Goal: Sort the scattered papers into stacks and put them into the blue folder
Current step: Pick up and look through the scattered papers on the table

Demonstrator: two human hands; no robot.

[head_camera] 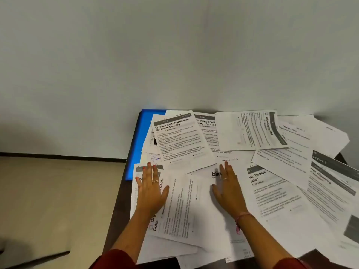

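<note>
Left hand and right hand press flat, fingers spread wide, on scattered papers — blue folder at the desk's far-left corner lies mostly hidden beneath sheets.

Left hand and right hand both lie flat, palms down, fingers straight and spread. Forearms extended forward, roughly parallel, red sleeves at elbows.
</note>
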